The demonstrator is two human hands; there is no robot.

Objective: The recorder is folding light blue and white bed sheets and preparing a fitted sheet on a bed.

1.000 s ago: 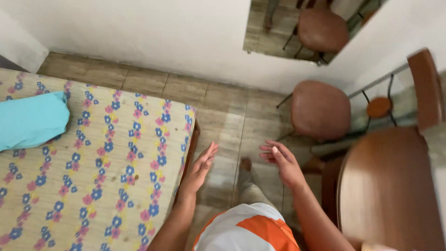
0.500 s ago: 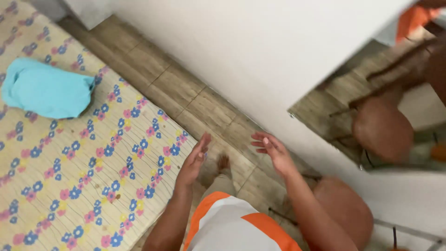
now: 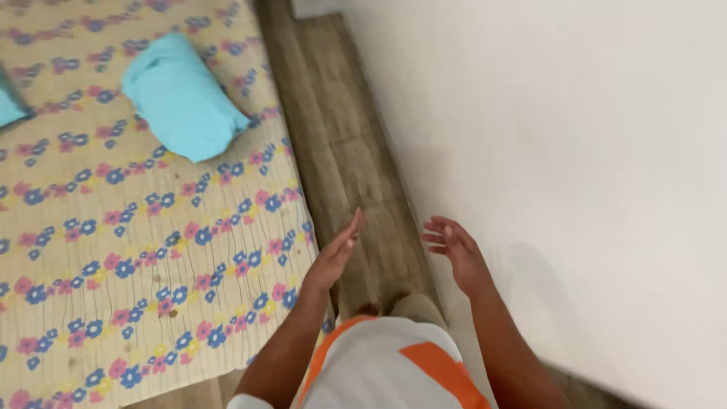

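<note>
Both hands are open and hold nothing. The left hand [image 3: 337,257] hangs over the near right edge of the flowered bed sheet [image 3: 136,250]; the right hand [image 3: 454,254] is near the white wall [image 3: 575,167]. A blue pillow [image 3: 182,95] lies far left.

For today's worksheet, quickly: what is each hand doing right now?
Left hand: open, empty, above the floral bed sheet's edge.
Right hand: open, empty, fingers spread, near the white wall.

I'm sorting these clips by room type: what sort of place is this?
Most likely a bedroom at home: a bed with a flowered sheet, a light blue pillow on it, a narrow wood-look floor and a plain white wall.
</note>
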